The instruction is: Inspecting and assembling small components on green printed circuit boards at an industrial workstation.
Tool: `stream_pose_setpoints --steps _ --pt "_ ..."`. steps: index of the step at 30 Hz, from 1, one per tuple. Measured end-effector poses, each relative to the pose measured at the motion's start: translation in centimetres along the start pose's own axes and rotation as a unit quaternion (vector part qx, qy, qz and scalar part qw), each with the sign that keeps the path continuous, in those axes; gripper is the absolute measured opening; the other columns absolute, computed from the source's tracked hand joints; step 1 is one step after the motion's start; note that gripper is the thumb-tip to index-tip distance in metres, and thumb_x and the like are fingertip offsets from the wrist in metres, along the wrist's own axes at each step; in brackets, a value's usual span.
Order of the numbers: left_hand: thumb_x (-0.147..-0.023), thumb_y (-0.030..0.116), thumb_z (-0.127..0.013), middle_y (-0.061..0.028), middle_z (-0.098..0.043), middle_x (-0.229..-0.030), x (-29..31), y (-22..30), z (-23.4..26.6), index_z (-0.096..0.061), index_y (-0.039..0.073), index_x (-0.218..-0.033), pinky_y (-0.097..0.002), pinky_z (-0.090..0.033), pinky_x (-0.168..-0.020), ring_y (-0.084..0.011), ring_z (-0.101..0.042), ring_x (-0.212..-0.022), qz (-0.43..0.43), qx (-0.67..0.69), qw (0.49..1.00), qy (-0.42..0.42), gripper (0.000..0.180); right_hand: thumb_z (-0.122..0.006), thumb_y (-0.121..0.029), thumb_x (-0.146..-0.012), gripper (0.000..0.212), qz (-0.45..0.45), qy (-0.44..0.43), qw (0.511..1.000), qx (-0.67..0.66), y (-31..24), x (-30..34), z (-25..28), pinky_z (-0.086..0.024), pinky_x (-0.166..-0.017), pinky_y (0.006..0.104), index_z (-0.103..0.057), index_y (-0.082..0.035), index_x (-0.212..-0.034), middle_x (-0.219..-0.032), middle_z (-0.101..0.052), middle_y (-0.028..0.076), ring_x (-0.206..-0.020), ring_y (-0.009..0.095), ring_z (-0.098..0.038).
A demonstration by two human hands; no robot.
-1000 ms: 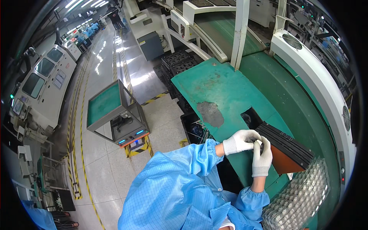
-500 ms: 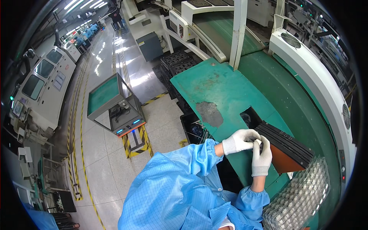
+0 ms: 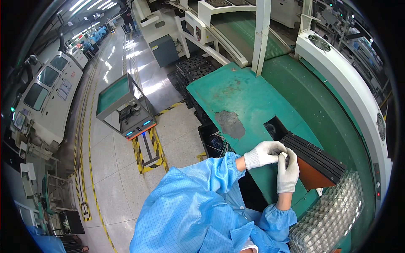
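My left hand point(image 3: 264, 155), in a white glove with grey fingertips, meets my right hand point(image 3: 288, 172), gloved the same way, over the near edge of the green bench. Between their closed fingertips is a small white piece point(image 3: 284, 155); its exact kind is too small to tell, and the fingers partly cover it. Just right of the hands stands a black ridged fixture point(image 3: 314, 156) with an orange-brown side. Beyond it to the lower right, a clear plastic tray point(image 3: 358, 198) holds many small white parts in rows.
The green bench top point(image 3: 257, 97) has a worn grey patch and a rectangular opening point(image 3: 276, 128). A curved green conveyor point(image 3: 333, 109) runs along the right beside a white housing point(image 3: 350, 80). A black bin point(image 3: 213, 141) sits left of the bench. On the floor stands a grey wheeled cart point(image 3: 126, 107).
On the floor, the grey cart has shifted slightly farther away and turned a little. My hands stay in nearly the same pose around the small white piece.
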State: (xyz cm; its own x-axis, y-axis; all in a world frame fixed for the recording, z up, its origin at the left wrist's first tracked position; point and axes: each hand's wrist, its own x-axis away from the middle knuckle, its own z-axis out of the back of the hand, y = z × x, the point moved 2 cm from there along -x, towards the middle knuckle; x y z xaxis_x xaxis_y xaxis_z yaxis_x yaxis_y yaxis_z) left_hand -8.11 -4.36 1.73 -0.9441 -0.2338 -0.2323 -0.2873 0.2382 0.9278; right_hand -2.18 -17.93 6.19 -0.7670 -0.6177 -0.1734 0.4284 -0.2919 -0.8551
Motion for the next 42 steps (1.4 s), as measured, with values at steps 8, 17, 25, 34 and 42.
stream_pose_setpoints --steps 8,17,25,34,42 --pt "-0.091 0.001 -0.065 -0.0085 -0.066 -0.112 0.1 0.0 0.0 -0.061 -0.003 -0.118 -0.0323 -0.05 -0.098 -0.0162 -0.063 -0.107 -0.001 -0.004 1.0 0.003 0.028 -0.063 -0.018 -0.097 0.035 0.008 0.004 1.0 0.001 0.4 0.0 -0.1 -0.054 -0.083 0.0312 -0.059 0.001 -0.126 -0.104 -0.069 0.015 -0.092 0.02 -0.069" --pt "-0.09 -0.001 -0.063 -0.0091 -0.066 -0.112 0.1 -0.1 0.1 -0.061 -0.002 -0.119 -0.033 -0.05 -0.099 -0.0166 -0.063 -0.108 0.003 0.002 1.0 -0.005 0.029 -0.063 -0.018 -0.097 0.035 0.009 0.009 1.0 0.006 -0.2 0.1 0.0 -0.054 -0.082 0.0309 -0.059 0.0 -0.126 -0.103 -0.069 0.014 -0.091 0.02 -0.068" --pt "-0.09 -0.002 -0.063 -0.0089 -0.066 -0.112 0.0 -0.1 0.1 -0.061 -0.002 -0.119 -0.033 -0.05 -0.099 -0.0164 -0.063 -0.108 -0.002 -0.001 1.0 -0.004 0.029 -0.063 -0.017 -0.097 0.034 -0.001 0.001 1.0 -0.005 0.2 0.0 -0.1 -0.053 -0.082 0.0305 -0.059 0.0 -0.126 -0.103 -0.069 0.013 -0.091 0.019 -0.067" --pt "-0.09 0.0 -0.064 -0.0088 -0.066 -0.112 0.0 -0.2 0.1 -0.061 -0.002 -0.119 -0.0328 -0.05 -0.099 -0.0164 -0.063 -0.108 -0.006 0.0 1.0 -0.008 0.029 -0.063 -0.017 -0.097 0.035 0.013 0.005 1.0 -0.005 0.3 0.0 -0.2 -0.053 -0.082 0.0308 -0.059 0.0 -0.126 -0.103 -0.069 0.014 -0.091 0.019 -0.068" --pt "-0.09 0.0 -0.064 -0.0091 -0.066 -0.112 0.0 -0.4 0.2 -0.061 -0.002 -0.119 -0.0327 -0.051 -0.098 -0.0167 -0.064 -0.107 0.001 -0.007 1.0 -0.003 0.029 -0.063 -0.017 -0.096 0.035 0.012 0.006 1.0 -0.012 0.8 -0.1 -0.3 -0.053 -0.082 0.031 -0.059 0.0 -0.126 -0.103 -0.069 0.014 -0.091 0.02 -0.068"
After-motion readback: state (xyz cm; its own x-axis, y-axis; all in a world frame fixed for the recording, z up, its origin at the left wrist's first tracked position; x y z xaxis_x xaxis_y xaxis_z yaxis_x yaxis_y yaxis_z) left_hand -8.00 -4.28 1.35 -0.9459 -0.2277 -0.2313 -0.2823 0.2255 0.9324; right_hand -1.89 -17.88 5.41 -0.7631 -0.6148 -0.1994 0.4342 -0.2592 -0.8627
